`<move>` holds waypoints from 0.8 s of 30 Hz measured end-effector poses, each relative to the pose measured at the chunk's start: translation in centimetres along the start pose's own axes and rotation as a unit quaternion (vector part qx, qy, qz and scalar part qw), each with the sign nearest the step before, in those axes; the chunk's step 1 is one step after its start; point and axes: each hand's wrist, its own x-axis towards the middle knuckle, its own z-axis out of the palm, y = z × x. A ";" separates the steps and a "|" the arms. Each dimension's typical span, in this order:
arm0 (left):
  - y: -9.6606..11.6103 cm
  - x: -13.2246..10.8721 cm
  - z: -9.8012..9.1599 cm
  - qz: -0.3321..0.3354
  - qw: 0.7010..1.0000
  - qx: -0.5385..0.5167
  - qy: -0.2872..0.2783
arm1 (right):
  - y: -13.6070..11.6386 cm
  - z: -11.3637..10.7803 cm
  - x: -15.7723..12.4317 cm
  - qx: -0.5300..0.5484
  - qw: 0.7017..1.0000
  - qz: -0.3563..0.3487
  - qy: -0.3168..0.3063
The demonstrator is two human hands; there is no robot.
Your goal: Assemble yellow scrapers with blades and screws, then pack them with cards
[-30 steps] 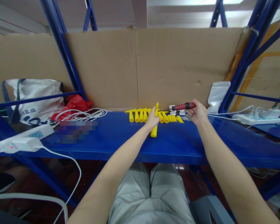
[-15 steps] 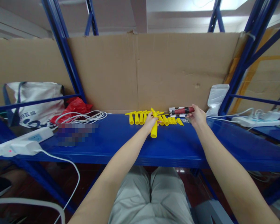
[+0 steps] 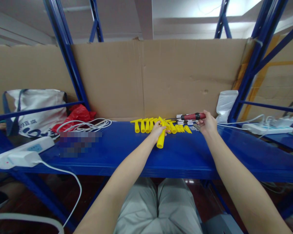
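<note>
My left hand [image 3: 158,131] is closed around a yellow plastic T-shaped piece [image 3: 160,141], its hollow round end pointing towards me. In my right hand [image 3: 208,123] is a screwdriver [image 3: 191,116] with a red and black handle, held nearly level. Its thin shaft points left at the top of the held piece; I cannot tell whether the tip touches. Behind my left hand stands a row of similar yellow T-shaped pieces [image 3: 137,126]. Smaller yellow wedge-like pieces [image 3: 187,129] lie to the right of the row. Small screws or metal bits [image 3: 193,128] are scattered near my right hand.
Black and white boxes or packs [image 3: 179,119] sit behind the screwdriver. A cardboard sheet [image 3: 107,81] backs the blue shelf [image 3: 127,159]. Left are a power strip [image 3: 26,151], coiled white cable [image 3: 100,124], red bag [image 3: 79,115] and cloth bag [image 3: 39,110]; right, a white pouch [image 3: 226,105] and another power strip [image 3: 266,128].
The whole scene sits slightly lower in the view. The screwdriver's handle has shifted a little to the right with my right hand. Both hands keep their holds.
</note>
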 end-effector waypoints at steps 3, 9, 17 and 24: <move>-0.3 0.1 0.0 0.007 1.000 -0.003 -0.023 | -0.1 0.0 0.0 0.009 1.000 0.005 -0.009; -0.2 -0.2 0.2 0.011 0.999 -0.010 -0.034 | -0.2 0.1 -0.3 0.012 1.000 0.010 -0.004; 0.3 -0.7 0.4 -0.001 1.000 -0.004 -0.026 | -0.4 0.3 -0.8 0.007 1.000 0.007 0.004; 0.0 -0.6 0.4 0.009 0.999 -0.018 -0.037 | -0.2 0.1 -0.4 0.004 1.000 0.008 0.000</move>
